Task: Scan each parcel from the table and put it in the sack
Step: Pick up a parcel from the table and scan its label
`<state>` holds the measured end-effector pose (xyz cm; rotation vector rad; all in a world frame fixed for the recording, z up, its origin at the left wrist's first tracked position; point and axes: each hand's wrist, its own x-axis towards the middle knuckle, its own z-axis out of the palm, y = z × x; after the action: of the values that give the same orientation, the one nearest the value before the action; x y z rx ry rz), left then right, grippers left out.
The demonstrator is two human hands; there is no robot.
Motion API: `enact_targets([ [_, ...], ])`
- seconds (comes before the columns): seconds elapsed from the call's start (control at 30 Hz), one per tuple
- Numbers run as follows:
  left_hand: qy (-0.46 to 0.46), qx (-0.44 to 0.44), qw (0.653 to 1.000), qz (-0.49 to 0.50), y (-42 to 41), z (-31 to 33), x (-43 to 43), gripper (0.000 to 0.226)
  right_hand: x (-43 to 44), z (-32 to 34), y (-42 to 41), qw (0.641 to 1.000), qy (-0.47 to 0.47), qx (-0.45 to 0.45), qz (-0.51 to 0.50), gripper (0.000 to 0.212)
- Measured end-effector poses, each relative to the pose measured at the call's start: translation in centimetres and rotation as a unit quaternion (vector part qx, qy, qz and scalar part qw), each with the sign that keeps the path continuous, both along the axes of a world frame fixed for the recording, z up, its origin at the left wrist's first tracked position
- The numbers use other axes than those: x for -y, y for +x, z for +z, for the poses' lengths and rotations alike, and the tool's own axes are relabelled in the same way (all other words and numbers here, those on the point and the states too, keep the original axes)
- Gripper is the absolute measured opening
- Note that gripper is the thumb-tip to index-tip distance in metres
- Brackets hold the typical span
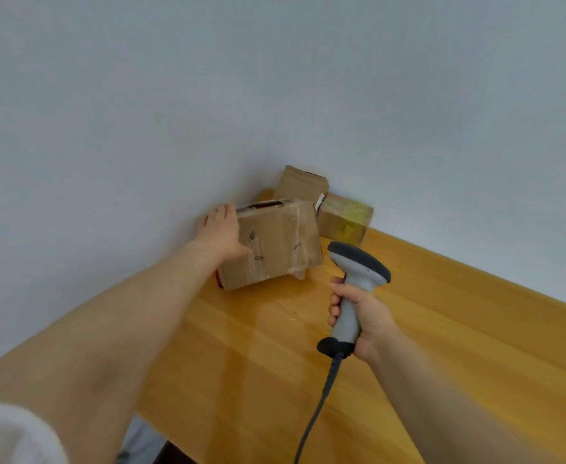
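A taped brown cardboard parcel (274,244) is tipped up on its edge near the table's far left corner. My left hand (221,234) grips its left end, thumb on the near face and fingers over the top edge. My right hand (361,316) holds a grey barcode scanner (355,283) by the handle, its dark head just right of the parcel. A second brown parcel (301,184) leans in the corner behind. A third parcel (345,217), with yellowish tape, lies beside it. No sack is in view.
The wooden table (442,329) stretches to the right along a pale wall (274,78). The scanner's dark cable (318,406) hangs down toward the table's near edge. My left forearm crosses the table's left edge.
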<state>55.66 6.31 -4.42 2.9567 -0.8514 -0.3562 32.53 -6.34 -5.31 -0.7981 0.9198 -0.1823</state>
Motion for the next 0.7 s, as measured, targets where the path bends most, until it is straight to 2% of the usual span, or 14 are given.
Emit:
enact_targets([
  [0.13,0.020,0.069,0.994,-0.083,-1.1,-0.9,-1.7,0.087,-0.2,-0.5,0.5,0.999,-0.021,-0.027,-0.029,0.008],
  [0.23,-0.039,0.087,0.987,-0.132,-4.0,-1.6,-3.6,0.072,0.2,-0.6,0.2,0.996,-0.040,-0.038,-0.064,0.012],
  [0.33,-0.065,0.024,0.987,-0.147,-7.1,-2.4,-4.9,0.069,0.8,-0.8,-0.9,0.993,-0.043,-0.038,-0.099,0.019],
  [0.53,-0.028,0.103,0.972,-0.208,-12.8,-3.6,-6.7,0.075,0.4,-1.7,-3.9,0.992,-0.024,-0.072,-0.099,0.027],
  [0.63,-0.048,0.040,0.967,-0.247,-15.7,-4.9,-7.6,0.069,-0.3,-2.4,-5.6,0.993,-0.009,-0.081,-0.087,0.028],
  [0.7,-0.110,0.013,0.967,-0.231,-16.6,-5.2,-8.0,0.059,-0.7,-2.9,-6.6,0.992,-0.007,-0.091,-0.082,0.030],
])
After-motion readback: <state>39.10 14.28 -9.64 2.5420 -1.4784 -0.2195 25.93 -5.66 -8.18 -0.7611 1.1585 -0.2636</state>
